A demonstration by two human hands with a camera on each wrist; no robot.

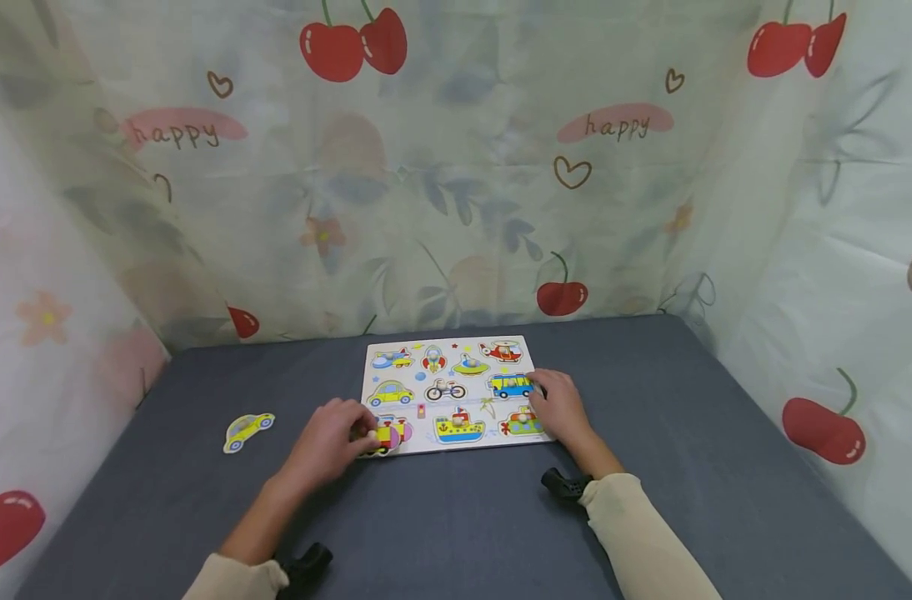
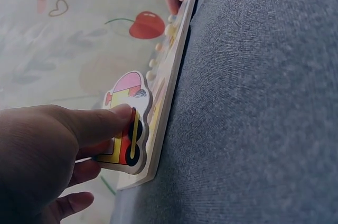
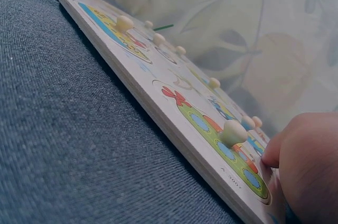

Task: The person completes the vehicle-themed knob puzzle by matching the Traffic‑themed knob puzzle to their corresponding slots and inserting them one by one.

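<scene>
My left hand point(image 1: 332, 440) pinches a train puzzle piece point(image 2: 117, 152) between thumb and fingers. In the left wrist view the piece is tilted on edge, beside the board's near left corner. Under it lies the white wooden puzzle board point(image 1: 418, 408), whose train place is partly covered. My right hand point(image 1: 563, 408) touches the board's right edge with bent, loose fingers. Closest to it are the bus piece point(image 1: 511, 385) and the green submarine piece point(image 3: 224, 147), which has a round knob. Some right-hand fingers are hidden.
A loose yellow car piece point(image 1: 248, 432) lies on the dark grey table point(image 1: 441, 525), left of the board. On the board are a boat piece point(image 1: 459, 427), a helicopter point(image 1: 503, 351) and several other vehicles. Patterned curtains point(image 1: 456, 208) surround the table's back and sides.
</scene>
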